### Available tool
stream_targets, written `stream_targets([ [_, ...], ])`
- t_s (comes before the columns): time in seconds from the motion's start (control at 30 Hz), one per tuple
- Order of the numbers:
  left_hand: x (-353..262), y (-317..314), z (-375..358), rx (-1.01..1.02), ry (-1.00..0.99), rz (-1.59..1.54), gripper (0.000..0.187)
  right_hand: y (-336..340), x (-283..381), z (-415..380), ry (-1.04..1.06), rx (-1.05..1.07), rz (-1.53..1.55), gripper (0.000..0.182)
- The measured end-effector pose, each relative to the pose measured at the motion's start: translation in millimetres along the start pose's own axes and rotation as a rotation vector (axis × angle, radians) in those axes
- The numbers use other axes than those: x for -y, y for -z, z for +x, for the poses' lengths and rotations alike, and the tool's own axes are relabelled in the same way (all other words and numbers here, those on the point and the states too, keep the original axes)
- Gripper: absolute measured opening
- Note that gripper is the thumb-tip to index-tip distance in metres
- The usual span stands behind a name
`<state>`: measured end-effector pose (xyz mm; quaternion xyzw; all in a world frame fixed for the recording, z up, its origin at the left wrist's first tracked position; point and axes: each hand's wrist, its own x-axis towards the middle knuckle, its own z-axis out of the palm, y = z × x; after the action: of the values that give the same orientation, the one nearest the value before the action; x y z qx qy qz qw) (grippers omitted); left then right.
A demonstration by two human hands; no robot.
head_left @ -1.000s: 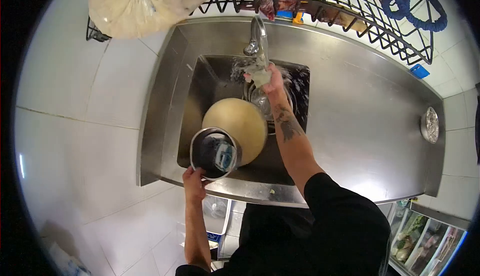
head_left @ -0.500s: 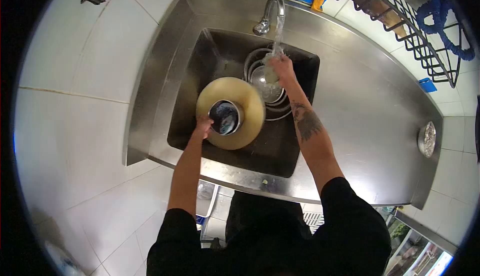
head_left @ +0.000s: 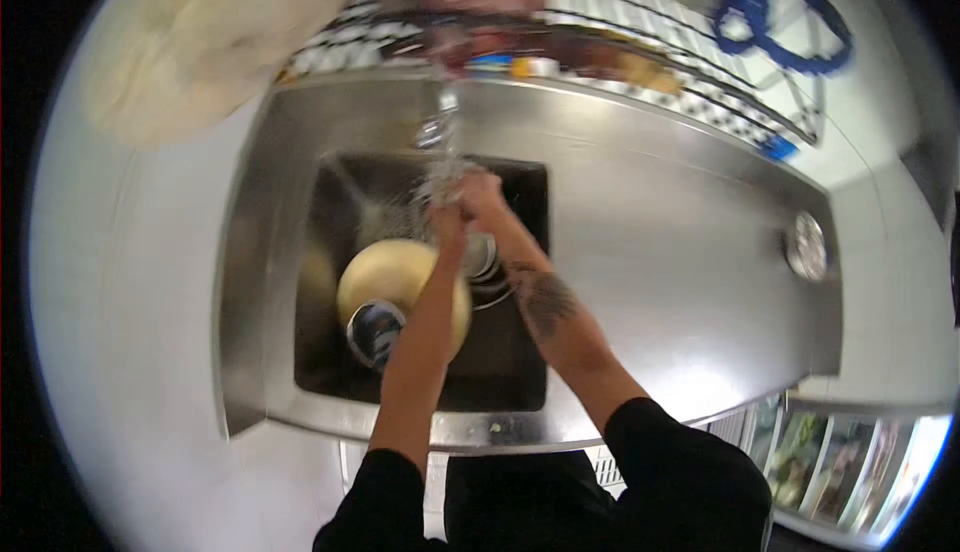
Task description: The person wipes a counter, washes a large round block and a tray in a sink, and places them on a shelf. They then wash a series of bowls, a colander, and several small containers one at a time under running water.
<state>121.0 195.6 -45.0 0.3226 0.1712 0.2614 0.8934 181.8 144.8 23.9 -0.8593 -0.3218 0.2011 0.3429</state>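
My left hand [head_left: 448,222] and my right hand [head_left: 478,194] are pressed together under the stream of water [head_left: 447,132] from the faucet [head_left: 430,132]. Both look closed, but splashing and blur hide whatever is between them. Below and left of them, a round pale yellow board or lid [head_left: 385,270] lies in the dark sink basin [head_left: 500,372]. A small metal pot [head_left: 375,334] with dark liquid and some foam rests on it, partly behind my left forearm. Round metal bowls or pans [head_left: 484,257] sit under my right wrist.
The steel counter [head_left: 660,242] extends right, with a small metal dish [head_left: 806,247] at its far end. A black wire rack [head_left: 700,67] runs above the back edge, with a blue cord [head_left: 780,12] on it. A large pale bag-like shape [head_left: 220,42] hangs upper left.
My left hand has let go of the small pot and moved up to join my right hand under the water. The camera view has shifted, showing more of the rack.
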Motion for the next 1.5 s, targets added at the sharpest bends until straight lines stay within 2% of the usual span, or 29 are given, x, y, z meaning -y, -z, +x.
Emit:
stream_targets([
  [0.03,-1.1,-0.6,5.6,0.049,-0.003,-0.014,0.046,2.1,-16.2,21.0,0.062,0.028,-0.643,0.032],
  [0.1,-2.0,12.3,27.1,0.168,0.006,-0.025,0.046,16.5,11.8,-1.9,-0.103,-0.196,-0.088,0.020],
  [0.17,-6.5,38.2,59.8,0.330,0.025,-0.025,0.046,20.9,51.7,-24.0,-0.230,-0.446,0.344,0.024],
  [0.23,-46.6,0.0,19.7,0.146,-0.125,0.268,0.036,-0.5,35.5,-7.3,-0.048,-0.302,0.120,0.025],
  [0.3,-48.5,24.7,11.4,0.195,0.260,-0.081,0.033,-4.9,47.4,-32.7,-0.054,-0.370,0.207,0.024],
  [0.37,-23.6,87.0,8.5,-0.039,0.315,-0.103,0.028,-29.1,40.2,-43.8,0.051,-0.239,0.016,0.023],
  [0.43,-31.2,92.5,-29.3,-0.056,0.332,0.174,0.030,-31.9,33.1,-71.0,0.146,-0.059,-0.069,0.023],
  [0.5,-36.7,87.4,-66.9,-0.171,0.488,0.070,0.029,-27.8,24.3,-98.2,0.216,0.147,-0.117,0.022],
  [0.57,-19.0,135.5,-72.0,-0.273,0.655,-0.015,0.028,-76.6,-11.2,-104.5,0.348,0.045,-0.137,0.021],
  [0.6,-20.0,121.4,-85.6,-0.283,0.743,-0.054,0.027,-52.8,-7.3,-121.2,0.330,0.026,-0.140,0.021],
  [0.67,-32.6,61.9,-109.8,-0.274,0.837,-0.073,0.026,13.6,10.9,-174.1,0.355,0.284,-0.240,0.019],
  [0.7,-41.5,22.3,-118.3,-0.087,0.924,0.728,0.027,25.8,-0.9,-186.5,0.348,0.260,-0.242,0.019],
  [0.77,-61.7,-64.9,-155.9,0.129,0.864,1.089,0.028,33.9,-32.4,-210.2,0.162,0.107,0.115,0.020],
  [0.8,-64.3,-99.4,-175.5,0.125,0.814,0.643,0.027,64.7,-53.6,-230.5,0.105,0.051,0.269,0.026],
  [0.83,-62.1,-108.4,-179.1,0.135,0.818,0.654,0.027,106.3,-81.5,-256.3,0.048,-0.006,0.424,0.034],
  [0.87,-64.6,-105.7,-182.6,0.141,0.712,0.857,0.032,139.0,-114.2,-286.9,-0.157,-0.066,0.766,0.033],
  [0.9,-69.4,-99.5,-185.2,0.141,0.596,1.057,0.037,177.2,-150.1,-322.6,-0.192,-0.171,0.941,0.039],
  [1.0,-84.5,-24.1,-181.0,0.056,0.615,1.374,0.024,290.3,-257.1,-454.4,-0.024,-0.486,1.076,0.061],
  [1.07,-101.1,73.9,-180.0,0.035,0.605,1.397,0.025,359.1,-297.2,-497.6,-0.105,-0.678,0.998,0.065],
  [1.13,-114.4,107.1,-206.4,0.225,0.348,1.611,0.019,416.1,-340.2,-501.4,-0.331,-0.811,0.743,0.061],
  [1.2,-117.5,86.1,-240.4,0.353,0.219,1.782,0.013,440.9,-452.3,-464.2,-0.466,-0.797,0.008,0.064],
  [1.23,-118.6,87.8,-250.6,0.251,0.313,2.024,0.010,446.6,-504.7,-429.7,-0.465,-0.743,-0.367,0.063],
  [1.27,-111.1,9.4,-267.2,0.330,0.306,2.068,0.013,463.5,-506.5,-393.6,-0.748,-0.538,-0.655,0.053],
  [1.3,-115.0,29.4,-281.2,0.192,0.325,2.002,0.014,465.8,-578.2,-368.7,-0.661,-0.556,-0.946,0.041],
  [1.33,-119.2,46.9,-289.7,0.069,0.333,1.932,0.015,484.0,-606.5,-342.1,-0.617,-0.355,-1.339,0.038],
  [1.37,-121.1,-2.0,-299.3,0.044,0.449,1.942,0.015,501.1,-621.9,-308.9,-0.688,-0.607,-0.859,0.037],
  [1.4,-130.8,5.0,-312.6,0.015,0.448,1.963,0.015,514.3,-618.8,-279.4,-0.778,-0.489,-0.616,0.037],
  [1.47,-150.8,30.3,-334.3,0.100,0.404,1.959,0.012,483.7,-529.2,-234.3,-0.859,-0.757,-0.664,0.035],
  [1.5,-150.6,31.3,-339.7,0.099,0.421,1.953,0.012,464.1,-505.1,-219.4,-0.848,-0.758,-0.725,0.034],
])
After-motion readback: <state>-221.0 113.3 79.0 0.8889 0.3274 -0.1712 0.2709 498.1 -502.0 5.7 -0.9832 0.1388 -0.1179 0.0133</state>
